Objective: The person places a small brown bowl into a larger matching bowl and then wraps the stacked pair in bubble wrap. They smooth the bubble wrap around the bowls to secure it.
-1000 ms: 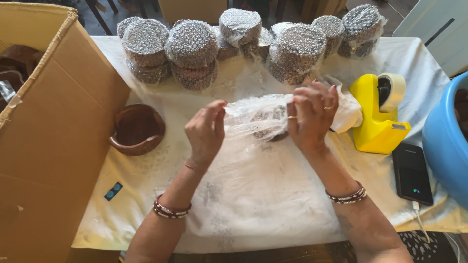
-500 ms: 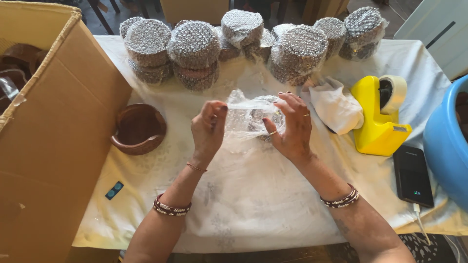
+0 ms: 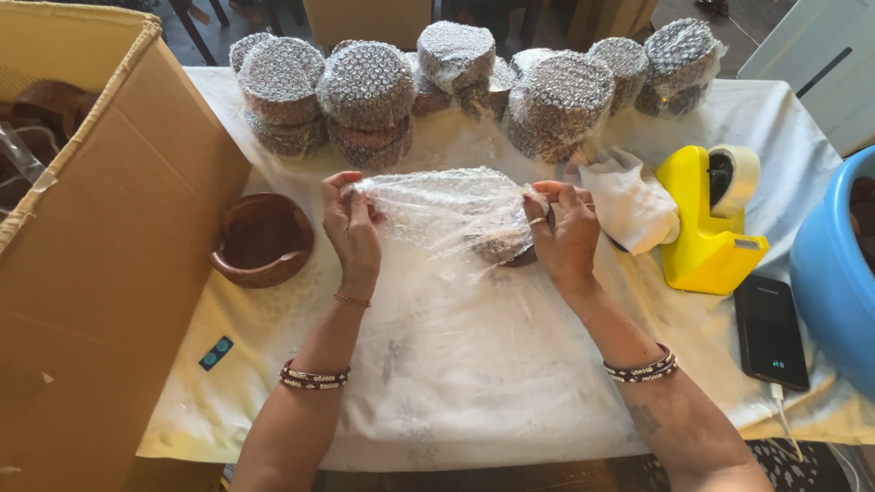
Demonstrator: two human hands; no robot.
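Note:
My left hand (image 3: 351, 223) grips the left edge of a clear bubble wrap sheet (image 3: 437, 214). My right hand (image 3: 565, 232) grips its right edge. The sheet is stretched between both hands over a dark brown bowl (image 3: 506, 248), which shows partly under the wrap near my right hand. More bubble wrap lies flat on the table in front of me. A bare brown wooden bowl (image 3: 262, 239) sits just left of my left hand.
Several bubble-wrapped round bundles (image 3: 369, 87) are stacked along the table's far side. A large open cardboard box (image 3: 100, 246) stands at left. A yellow tape dispenser (image 3: 711, 223), white crumpled cloth (image 3: 629, 200), black phone (image 3: 770, 333) and blue tub (image 3: 834, 273) sit at right.
My hands have moved apart, spreading the bubble wrap wider over the bowl. The right hand came down from near the white cloth toward the middle of the table.

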